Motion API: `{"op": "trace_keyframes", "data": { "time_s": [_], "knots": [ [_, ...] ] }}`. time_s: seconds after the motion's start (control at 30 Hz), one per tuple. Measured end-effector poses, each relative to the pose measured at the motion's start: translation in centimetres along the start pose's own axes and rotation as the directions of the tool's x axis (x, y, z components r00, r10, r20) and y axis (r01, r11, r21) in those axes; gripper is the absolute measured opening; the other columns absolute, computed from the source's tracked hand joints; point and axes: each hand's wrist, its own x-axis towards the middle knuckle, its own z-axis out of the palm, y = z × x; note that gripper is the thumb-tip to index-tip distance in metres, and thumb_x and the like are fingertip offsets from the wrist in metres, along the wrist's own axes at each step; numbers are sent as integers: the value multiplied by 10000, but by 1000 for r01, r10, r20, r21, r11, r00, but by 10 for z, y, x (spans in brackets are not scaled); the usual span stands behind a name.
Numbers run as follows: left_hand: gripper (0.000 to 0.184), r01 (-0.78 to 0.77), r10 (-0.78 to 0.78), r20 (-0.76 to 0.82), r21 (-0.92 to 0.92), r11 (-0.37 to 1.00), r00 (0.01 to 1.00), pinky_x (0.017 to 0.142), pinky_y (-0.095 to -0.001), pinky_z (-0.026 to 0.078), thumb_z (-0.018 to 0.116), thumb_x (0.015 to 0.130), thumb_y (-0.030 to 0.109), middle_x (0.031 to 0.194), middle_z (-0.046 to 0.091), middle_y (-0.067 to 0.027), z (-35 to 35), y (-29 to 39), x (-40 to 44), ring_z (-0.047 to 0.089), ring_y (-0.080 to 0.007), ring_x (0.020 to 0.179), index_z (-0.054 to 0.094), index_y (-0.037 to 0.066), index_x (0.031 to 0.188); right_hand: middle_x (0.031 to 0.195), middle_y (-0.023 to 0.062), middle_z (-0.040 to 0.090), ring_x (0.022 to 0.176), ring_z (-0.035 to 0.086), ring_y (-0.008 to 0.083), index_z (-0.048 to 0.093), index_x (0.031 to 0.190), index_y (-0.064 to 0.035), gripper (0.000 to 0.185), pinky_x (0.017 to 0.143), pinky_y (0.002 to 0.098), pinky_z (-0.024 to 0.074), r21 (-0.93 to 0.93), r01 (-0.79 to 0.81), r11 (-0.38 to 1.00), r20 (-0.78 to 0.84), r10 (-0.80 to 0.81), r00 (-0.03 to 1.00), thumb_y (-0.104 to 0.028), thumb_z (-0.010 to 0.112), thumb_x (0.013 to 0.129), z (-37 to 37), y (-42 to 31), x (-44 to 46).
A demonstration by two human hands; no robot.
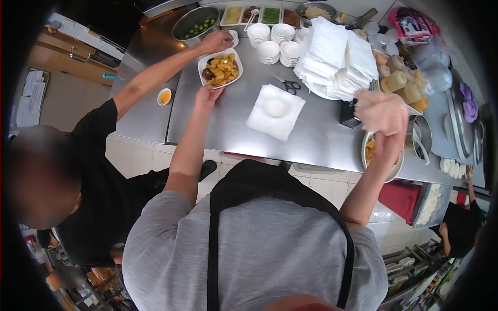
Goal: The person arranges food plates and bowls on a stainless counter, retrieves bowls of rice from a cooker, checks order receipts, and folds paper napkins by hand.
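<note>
My left hand [209, 96] grips the near edge of a white square bowl [236, 78] filled with golden-brown fried food. My right hand [388, 147] is raised at the right, holding a crumpled pale pinkish cloth [381, 111] that is blurred by motion. Below that hand stands a white bowl [395, 173] with yellow-brown food, partly covered by my hand. Between my hands, a small white dish [275, 107] sits on folded white napkins [288, 124]. Just beyond them lie black-handled scissors [291, 86].
A co-worker's hand [217, 41] reaches to small white cups [234, 39] behind the square bowl. Stacked white dishes [258, 32], a tall napkin pile [324, 52] and squeeze bottles [394, 82] line the back. A cup of orange sauce [164, 97] stands left; a metal pot [421, 132] stands right.
</note>
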Motion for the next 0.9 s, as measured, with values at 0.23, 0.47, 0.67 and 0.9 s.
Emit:
{"op": "trace_keyframes", "data": {
  "time_s": [0.23,0.47,0.67,0.9],
  "knots": [
    [297,38,-34,-40,103,994,999,847,-430,532,385,777,-58,1059,526,-244,-15,6,-16,588,-353,942,384,-104,1070,914,72,626,813,597,152,574,1051,-49,228,714,286,470,-679,-22,734,450,439,777,-157,572,850,124,112,-15],
    [343,90,-94,6,241,966,996,778,-381,557,395,763,-20,1067,548,-212,-37,10,-14,610,-315,926,415,-67,1103,935,149,621,820,615,280,575,1046,-56,282,708,360,477,-760,553,341,607,71,791,-190,588,798,180,312,74],
    [388,54,-59,21,191,980,998,744,-368,568,398,750,-33,1033,574,-196,-45,6,-21,639,-284,853,430,-77,1134,994,88,605,935,570,193,517,1102,-63,332,738,369,451,-649,608,-457,684,0,730,-234,525,817,150,454,118],
    [392,-6,-2,48,177,984,999,723,-344,578,419,768,-30,1012,595,-189,-52,21,-21,645,-275,831,453,-78,1156,832,97,648,842,609,225,678,779,-101,145,808,470,435,-616,782,91,774,251,581,-170,552,755,120,450,12]
  ]
}}
